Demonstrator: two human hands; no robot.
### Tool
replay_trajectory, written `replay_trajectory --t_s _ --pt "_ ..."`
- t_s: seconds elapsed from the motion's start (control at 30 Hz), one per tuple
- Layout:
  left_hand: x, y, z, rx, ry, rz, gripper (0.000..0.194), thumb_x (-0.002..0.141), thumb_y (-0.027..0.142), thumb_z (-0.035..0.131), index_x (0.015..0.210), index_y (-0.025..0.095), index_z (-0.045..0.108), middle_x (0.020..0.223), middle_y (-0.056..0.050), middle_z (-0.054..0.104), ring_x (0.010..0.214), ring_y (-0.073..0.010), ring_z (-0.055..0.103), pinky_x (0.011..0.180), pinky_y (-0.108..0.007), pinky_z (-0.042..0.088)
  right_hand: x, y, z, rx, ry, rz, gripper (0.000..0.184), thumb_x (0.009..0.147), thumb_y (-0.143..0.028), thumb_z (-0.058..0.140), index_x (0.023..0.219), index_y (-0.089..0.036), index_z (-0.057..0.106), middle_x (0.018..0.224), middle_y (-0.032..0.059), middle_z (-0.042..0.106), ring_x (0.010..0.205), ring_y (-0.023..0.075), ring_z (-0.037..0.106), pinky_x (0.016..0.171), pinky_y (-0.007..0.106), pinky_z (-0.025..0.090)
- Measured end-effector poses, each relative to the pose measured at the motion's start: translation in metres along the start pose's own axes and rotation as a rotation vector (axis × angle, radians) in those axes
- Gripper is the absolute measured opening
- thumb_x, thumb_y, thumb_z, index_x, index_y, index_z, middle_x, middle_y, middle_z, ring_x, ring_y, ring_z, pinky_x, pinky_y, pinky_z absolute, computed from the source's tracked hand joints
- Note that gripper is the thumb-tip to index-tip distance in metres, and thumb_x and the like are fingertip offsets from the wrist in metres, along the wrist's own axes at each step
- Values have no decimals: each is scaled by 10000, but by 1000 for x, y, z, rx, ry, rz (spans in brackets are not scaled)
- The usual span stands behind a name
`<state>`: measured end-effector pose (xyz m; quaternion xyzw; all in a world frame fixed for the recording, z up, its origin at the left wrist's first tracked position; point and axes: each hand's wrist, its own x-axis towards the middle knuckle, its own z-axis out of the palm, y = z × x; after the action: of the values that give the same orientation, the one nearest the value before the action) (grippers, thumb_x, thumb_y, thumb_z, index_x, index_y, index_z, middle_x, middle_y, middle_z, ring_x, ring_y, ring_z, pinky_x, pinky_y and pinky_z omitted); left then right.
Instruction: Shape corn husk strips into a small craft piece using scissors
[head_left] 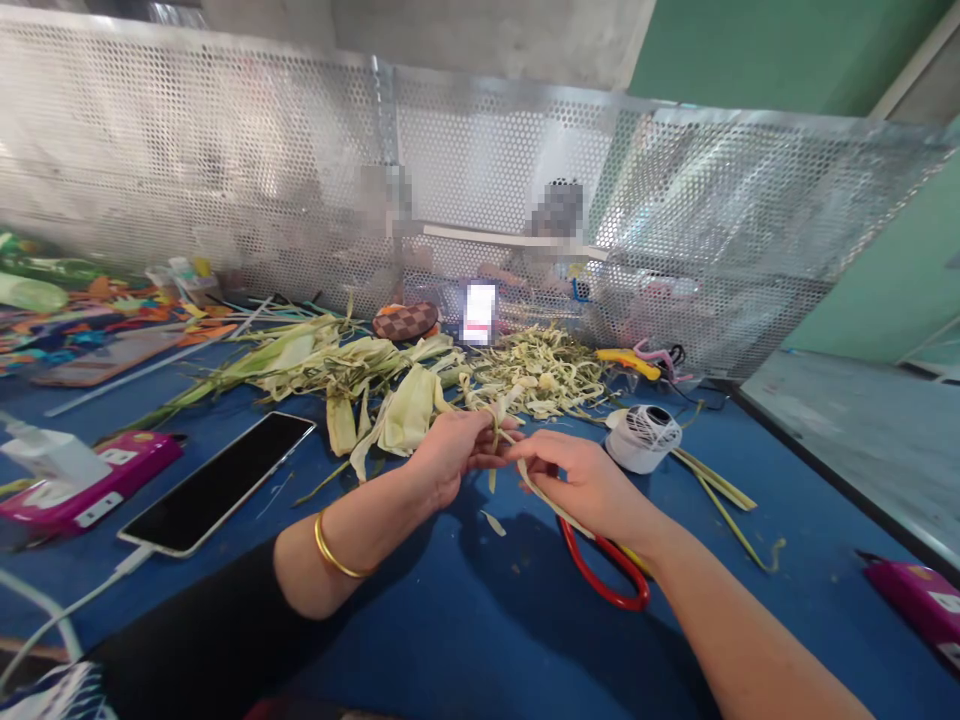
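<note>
My left hand [454, 445] is closed around a small bundle of pale corn husk [498, 415], its upper part sticking out above the fingers. My right hand [574, 475] pinches a narrow husk strip [551, 500] that runs from the bundle, with its loose end trailing under the palm. Below the right hand lie red-handled scissors [607, 590], their blades hidden. Wide husk leaves [409, 410] rest just beyond my left hand. A heap of shredded husk [540, 370] lies behind both hands. To the right stands a spool of white thread [643, 437].
A black-screened phone [221, 480] and a magenta power strip [97, 480] with a white charger lie left. A lit phone [478, 312] leans against the perforated metal screen [487, 160] at the back. Dry stalks [716, 480] and another magenta box [915, 600] are at right.
</note>
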<state>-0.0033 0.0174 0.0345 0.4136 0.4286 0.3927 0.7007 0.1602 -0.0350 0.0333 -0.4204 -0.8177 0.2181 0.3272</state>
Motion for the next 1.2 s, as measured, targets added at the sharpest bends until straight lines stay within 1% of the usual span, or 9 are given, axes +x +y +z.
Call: replay_trajectory --t_s 0.07,0.17,0.27,0.4,0.57,0.73,0.93,1.07,1.2 --pt "-2 -2 1 63 -37 0 284 896 266 494 758 98 677 602 -56 665 513 -94 623 491 -159 500 0 2 0 -56 69 -59 199 867 -139 513 937 -228 677 807 2 627 699 121 607 666 258 488" --pt "-4 -5 3 159 -165 -32 273 863 299 542 735 102 681 674 -88 705 545 -113 650 517 -180 501 2 9 2 -66 300 -124 150 889 -218 531 916 -217 679 866 34 621 800 152 615 741 293 493" --pt "-7 -8 4 217 -314 -66 291 828 371 584 770 109 696 743 -108 728 544 -121 654 540 -205 506 3 14 5 -57 420 -86 165 904 -252 494 861 -201 645 929 58 635 906 183 607 807 319 477" --pt "-9 -10 4 235 -372 -92 353 822 449 584 762 116 685 706 -102 722 536 -121 648 537 -200 495 3 15 11 -130 353 105 219 928 -314 420 805 -200 560 725 12 606 696 155 561 659 267 436" --pt "-7 -11 4 213 -387 -119 347 842 433 569 737 117 668 683 -87 709 530 -116 646 519 -187 491 2 15 16 -200 333 198 277 922 -362 391 690 -218 435 562 -41 458 552 128 425 555 244 334" --pt "-5 -12 4 215 -351 -146 318 873 377 541 774 107 678 700 -83 709 542 -106 642 534 -183 500 7 19 18 -98 345 302 301 880 -360 420 617 -216 390 547 -44 435 562 122 404 561 237 327" --pt "-6 -14 2 244 -305 -191 313 758 431 686 743 118 664 727 -84 715 552 -107 634 529 -187 490 8 19 21 -24 317 363 276 835 -368 448 619 -199 475 576 -29 473 595 126 417 581 241 331" --pt "-3 -15 1 239 -270 -212 333 758 444 678 727 112 659 664 -65 691 521 -100 607 500 -184 475 8 21 23 22 361 393 289 816 -382 467 599 -194 496 563 -29 470 588 126 414 581 243 334" --pt "0 -14 -1 147 -327 -214 205 808 297 607 800 101 669 742 -82 706 577 -108 623 565 -206 504 8 24 22 59 422 428 287 800 -398 491 596 -196 500 552 -31 475 577 128 423 570 246 332"
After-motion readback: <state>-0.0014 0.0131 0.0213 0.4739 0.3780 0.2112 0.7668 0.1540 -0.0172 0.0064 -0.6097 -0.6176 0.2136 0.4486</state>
